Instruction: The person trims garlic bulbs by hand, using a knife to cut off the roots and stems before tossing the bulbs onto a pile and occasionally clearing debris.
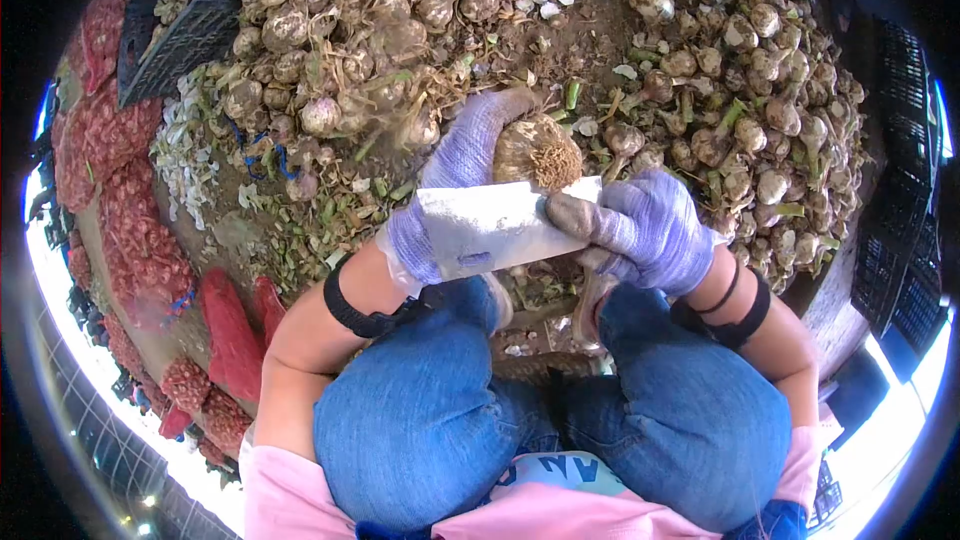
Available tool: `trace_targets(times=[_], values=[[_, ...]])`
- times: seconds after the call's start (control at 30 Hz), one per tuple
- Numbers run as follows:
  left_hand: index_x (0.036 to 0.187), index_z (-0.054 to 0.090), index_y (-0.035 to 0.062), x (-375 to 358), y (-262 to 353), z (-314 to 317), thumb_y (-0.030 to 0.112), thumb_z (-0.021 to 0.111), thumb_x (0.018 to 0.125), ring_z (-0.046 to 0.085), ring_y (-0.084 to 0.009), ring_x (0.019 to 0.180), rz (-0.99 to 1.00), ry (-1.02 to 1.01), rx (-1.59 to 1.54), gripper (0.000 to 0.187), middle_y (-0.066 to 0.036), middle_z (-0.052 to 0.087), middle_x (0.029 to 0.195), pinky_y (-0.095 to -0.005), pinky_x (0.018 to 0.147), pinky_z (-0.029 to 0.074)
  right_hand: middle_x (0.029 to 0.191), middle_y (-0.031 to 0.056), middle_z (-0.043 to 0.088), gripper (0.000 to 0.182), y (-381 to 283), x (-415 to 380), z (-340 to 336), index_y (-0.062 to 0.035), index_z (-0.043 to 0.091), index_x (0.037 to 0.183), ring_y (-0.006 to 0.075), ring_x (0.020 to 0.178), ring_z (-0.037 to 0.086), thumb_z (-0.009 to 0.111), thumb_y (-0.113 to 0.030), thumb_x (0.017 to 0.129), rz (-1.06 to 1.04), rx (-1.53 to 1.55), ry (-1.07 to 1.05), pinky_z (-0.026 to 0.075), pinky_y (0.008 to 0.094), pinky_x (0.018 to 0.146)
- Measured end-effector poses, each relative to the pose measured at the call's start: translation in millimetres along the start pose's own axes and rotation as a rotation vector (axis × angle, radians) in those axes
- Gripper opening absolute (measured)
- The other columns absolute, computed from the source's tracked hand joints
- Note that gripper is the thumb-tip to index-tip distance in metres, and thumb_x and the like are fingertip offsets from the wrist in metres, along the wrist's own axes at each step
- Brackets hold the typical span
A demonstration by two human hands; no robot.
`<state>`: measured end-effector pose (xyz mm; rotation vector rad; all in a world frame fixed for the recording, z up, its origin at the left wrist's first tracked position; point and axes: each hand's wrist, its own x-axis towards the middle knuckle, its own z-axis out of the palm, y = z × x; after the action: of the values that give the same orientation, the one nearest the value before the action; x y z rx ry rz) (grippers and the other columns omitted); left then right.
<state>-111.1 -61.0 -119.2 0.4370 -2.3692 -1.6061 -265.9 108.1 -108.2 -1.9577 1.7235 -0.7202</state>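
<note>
Both of my hands wear purple knit gloves. My left hand [465, 155] is closed around a large garlic bulb [537, 152], whose brown root tuft faces up and right. A pale, flat sheet-like piece [505, 225] with a slot near its lower edge lies across the front of my left hand, just below the bulb. My right hand [640, 230] is closed on the right end of that piece, with thumb and fingers pinched there. Whether the piece is paper or a metal blade is hard to tell.
Untrimmed garlic [390, 30] is heaped ahead to the left, and more bulbs [770, 120] are piled on the right. Black crates [180, 20] stand at the upper left and right. Red net sacks [145, 240] line the left side. Cut stem scraps [320, 230] litter the ground.
</note>
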Motion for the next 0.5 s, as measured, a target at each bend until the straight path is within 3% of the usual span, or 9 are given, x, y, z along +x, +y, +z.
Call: trace_targets(times=[0.07,0.2,0.23,0.27,0.33,0.37,0.4,0.47,0.5], values=[[0.126,0.042,-0.0033,-4.5,-3.5,5.6,0.033,0.091,0.056,0.057,-0.0307,0.101,-0.042,-0.002,-0.055,0.093,-0.017,0.052,0.110,-0.0374,0.089,0.048,0.069,0.0059,0.054,0.064,-1.6,-0.6,-0.5,-0.0306,0.047,0.138,0.0248,0.050,0.055,0.065,-0.042,0.078,0.012,-0.033,-0.022,0.043,0.0377,0.044],[0.125,0.042,-0.0033,2.3,-12.8,0.7,0.030,0.090,0.055,0.058,-0.0303,0.100,0.225,0.002,0.299,0.091,-0.017,0.053,0.110,-0.0367,0.088,0.049,0.069,0.0049,0.055,0.057,9.1,-7.3,8.5,-0.0280,0.052,0.133,0.0241,0.055,0.058,0.065,-0.040,0.079,0.019,-0.065,0.060,0.045,0.0369,0.047],[0.126,0.043,-0.0022,0.4,-5.3,0.7,0.028,0.090,0.054,0.058,-0.0308,0.100,0.122,0.038,0.185,0.091,-0.017,0.053,0.111,-0.0373,0.088,0.049,0.068,0.0046,0.055,0.055,18.4,-12.3,12.9,-0.0271,0.053,0.132,0.0238,0.056,0.058,0.065,-0.038,0.080,0.019,-0.065,0.098,0.045,0.0366,0.047],[0.126,0.043,-0.0011,-1.6,2.3,0.8,0.026,0.090,0.053,0.059,-0.0314,0.100,0.026,0.084,0.066,0.091,-0.017,0.054,0.112,-0.0378,0.088,0.050,0.075,0.0066,0.059,0.051,41.5,-32.0,16.9,-0.0241,0.052,0.133,0.0239,0.059,0.060,0.062,-0.030,0.084,0.338,-0.035,0.146,0.048,0.0358,0.051],[0.128,0.044,0.0015,-5.8,19.1,-13.7,0.025,0.089,0.052,0.059,-0.0314,0.102,0.167,0.071,-0.029,0.092,-0.016,0.054,0.114,-0.0391,0.089,0.050,0.088,0.0106,0.068,0.043,88.1,-71.2,24.5,-0.0180,0.050,0.136,0.0240,0.066,0.063,0.056,-0.015,0.093,1.008,0.083,0.289,0.052,0.0342,0.057],[0.129,0.043,0.0033,-4.6,13.3,-14.4,0.027,0.090,0.053,0.059,-0.0303,0.104,0.149,0.138,0.143,0.093,-0.015,0.054,0.115,-0.0393,0.090,0.049,0.099,0.0099,0.068,0.048,87.7,-83.0,22.4,-0.0185,0.044,0.140,0.0184,0.076,0.062,0.055,-0.014,0.094,0.928,0.130,0.343,0.052,0.0318,0.067],[0.129,0.043,0.0037,-1.1,5.3,-17.0,0.026,0.091,0.054,0.059,-0.0292,0.103,0.078,0.102,0.115,0.092,-0.014,0.054,0.116,-0.0401,0.090,0.049,0.110,0.0092,0.067,0.054,87.6,-94.5,19.9,-0.0189,0.039,0.145,0.0127,0.086,0.061,0.054,-0.013,0.094,0.846,0.178,0.390,0.051,0.0295,0.076],[0.132,0.040,0.0046,-1.0,-4.2,-12.4,0.029,0.092,0.055,0.058,-0.0294,0.102,0.143,0.085,0.127,0.096,-0.015,0.052,0.118,-0.0388,0.088,0.050,0.121,0.0102,0.062,0.054,68.1,-81.6,23.3,-0.0164,0.038,0.146,0.0127,0.098,0.059,0.054,-0.013,0.094,0.754,0.230,0.347,0.047,0.0286,0.086],[0.128,0.043,0.0049,6.4,-7.7,-13.0,0.029,0.091,0.057,0.059,-0.0282,0.100,0.200,0.065,0.068,0.089,-0.014,0.054,0.115,-0.0378,0.087,0.050,0.125,0.0102,0.060,0.054,56.7,-70.1,18.3,-0.0145,0.037,0.146,0.0152,0.103,0.057,0.055,-0.018,0.095,0.849,0.439,0.288,0.045,0.0299,0.091]])
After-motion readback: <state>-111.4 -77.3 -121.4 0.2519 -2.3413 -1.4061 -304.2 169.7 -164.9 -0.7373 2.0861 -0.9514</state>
